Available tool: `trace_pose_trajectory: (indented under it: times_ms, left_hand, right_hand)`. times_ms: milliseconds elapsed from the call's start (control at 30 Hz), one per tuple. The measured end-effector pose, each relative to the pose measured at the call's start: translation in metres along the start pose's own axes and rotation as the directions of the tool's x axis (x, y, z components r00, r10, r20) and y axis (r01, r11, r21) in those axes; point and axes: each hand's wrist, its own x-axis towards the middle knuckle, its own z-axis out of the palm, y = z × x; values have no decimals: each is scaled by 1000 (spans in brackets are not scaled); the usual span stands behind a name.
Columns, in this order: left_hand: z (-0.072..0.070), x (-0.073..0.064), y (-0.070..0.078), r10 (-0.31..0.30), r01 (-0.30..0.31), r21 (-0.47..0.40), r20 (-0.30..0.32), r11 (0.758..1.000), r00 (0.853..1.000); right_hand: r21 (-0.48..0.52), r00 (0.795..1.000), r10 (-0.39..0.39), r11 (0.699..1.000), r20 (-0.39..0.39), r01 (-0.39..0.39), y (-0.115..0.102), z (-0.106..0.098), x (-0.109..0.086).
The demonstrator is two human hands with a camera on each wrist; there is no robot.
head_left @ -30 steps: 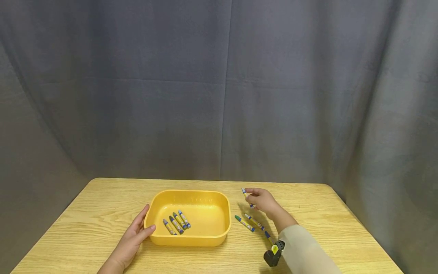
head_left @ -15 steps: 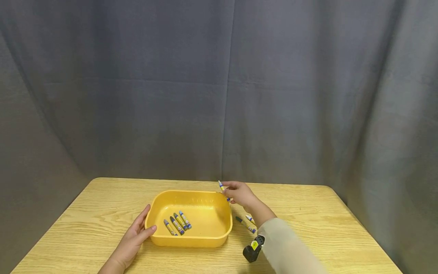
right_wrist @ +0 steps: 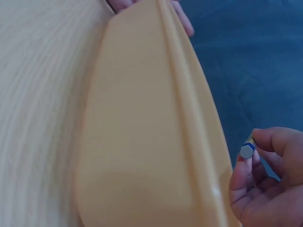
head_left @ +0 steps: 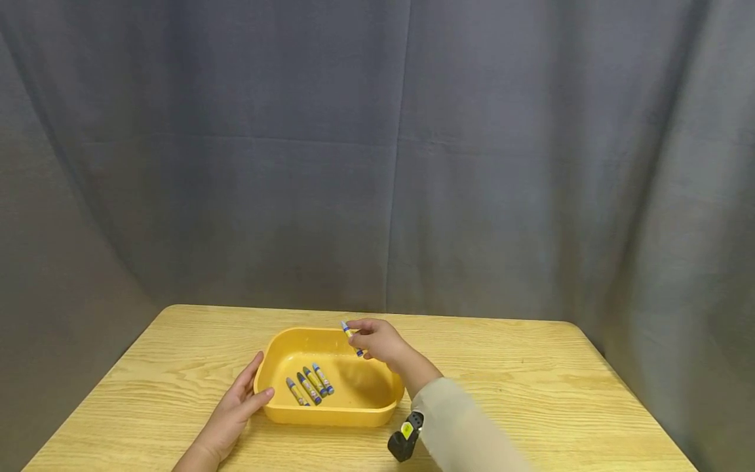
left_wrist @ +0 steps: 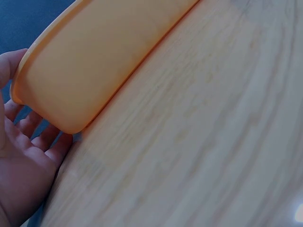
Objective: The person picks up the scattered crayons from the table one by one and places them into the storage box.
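Head view: pinches a pale-tipped crayon [head_left: 347, 330] between thumb and fingers of the right hand [head_left: 377, 341], lower middle of frame, over the far right part of the yellow tray [head_left: 330, 417]. Tilts it with pale tip toward upper left; probably held around the middle for a light, easily released hold. Looks apart from the tray; exact height hard to tell. In right wrist view, shows its flat blue-banded end at lower right, beside the rim in picture.

Grips the tray's left end with the left hand [head_left: 232, 410], lower left of frame, with thumb at rim and fingers along outer wall; likely to steady it against sliding on the wooden table [head_left: 507, 367]. Shows the same hold at left edge of left wrist view.

Has four crayons [head_left: 315, 382] side by side in the tray's left half, all slanted alike; perhaps lined up to save room. Hangs a dark curtain [head_left: 283, 164] across upper frame, probably as plain backdrop.
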Motion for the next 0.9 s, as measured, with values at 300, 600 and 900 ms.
trace_pose_trajectory:
  times_ms: [300, 600, 900]
  left_hand:
    - [2, -1, 0, 3, -3, 16, -3, 1000, 1000]
    - [6, 2, 0, -2, 2, -13, -2, 1000, 1000]
    - [6, 3, -1, 1, -1, -28, 4, 1000, 1000]
  right_hand:
    - [14, 998, 47, 999, 29, -48, 6, 31, 2]
    - [-68, 998, 56, 996, -31, -58, 21, 51, 9]
    - [-272, 995, 76, 958, -71, -93, 24, 56, 6]
